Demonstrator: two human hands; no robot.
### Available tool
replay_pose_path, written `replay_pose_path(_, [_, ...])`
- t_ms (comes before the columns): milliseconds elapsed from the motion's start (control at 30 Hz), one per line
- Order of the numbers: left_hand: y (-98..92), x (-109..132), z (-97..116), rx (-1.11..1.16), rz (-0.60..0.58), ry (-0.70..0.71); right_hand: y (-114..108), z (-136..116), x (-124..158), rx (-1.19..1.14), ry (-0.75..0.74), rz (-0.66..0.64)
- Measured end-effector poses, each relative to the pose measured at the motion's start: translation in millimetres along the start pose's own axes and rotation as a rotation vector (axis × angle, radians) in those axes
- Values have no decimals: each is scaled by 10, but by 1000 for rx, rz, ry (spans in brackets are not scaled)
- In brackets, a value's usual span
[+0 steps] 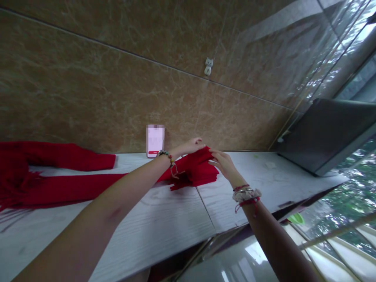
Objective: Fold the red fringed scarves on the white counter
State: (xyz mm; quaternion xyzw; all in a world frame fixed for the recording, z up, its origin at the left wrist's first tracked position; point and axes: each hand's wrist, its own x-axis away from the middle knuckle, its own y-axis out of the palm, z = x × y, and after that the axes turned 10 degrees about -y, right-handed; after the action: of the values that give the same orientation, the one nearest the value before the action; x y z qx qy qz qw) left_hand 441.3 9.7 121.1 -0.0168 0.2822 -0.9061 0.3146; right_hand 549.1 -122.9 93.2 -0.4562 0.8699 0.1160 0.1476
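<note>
A long red scarf (202,172) lies along the white wood-grain counter (176,219), its near end bunched and partly folded under my hands. My left hand (192,146) is at the scarf's raised far edge, its fingers closed on the cloth. From the other side my right hand (222,161) pinches the same edge between thumb and fingers. The two hands are close together but apart. Behind my left forearm, part of the scarf is hidden. Red cloth (67,190) with fringe continues at the left, doubled back on itself.
Against the brown tiled wall (102,90) leans a phone (155,139) with a lit screen. A small white cat-shaped hook (208,66) is on the tiles. At the right stands a dark grey box-like object (329,133) by the window. The counter's front edge runs below my hands.
</note>
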Motion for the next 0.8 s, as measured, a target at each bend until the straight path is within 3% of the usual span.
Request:
replay_pose_path(100, [242,215,-213,-318,-114,-2,-131,245,88,-39,53,77])
replay_pose_path(267, [401,479,-493,-500,-93,-2,-173,351,93,-85,-29,76])
replay_pose_path(467, [390,619,-456,-605,-2,103,-188,266,68,-170,-125,148])
replay_pose_path(633, [435,711,-433,-775,-80,119,-310,419,149,-78,-27,254])
replay_pose_path(800, [459,744,-488,-819,-179,67,-429,555,172,95,71,167])
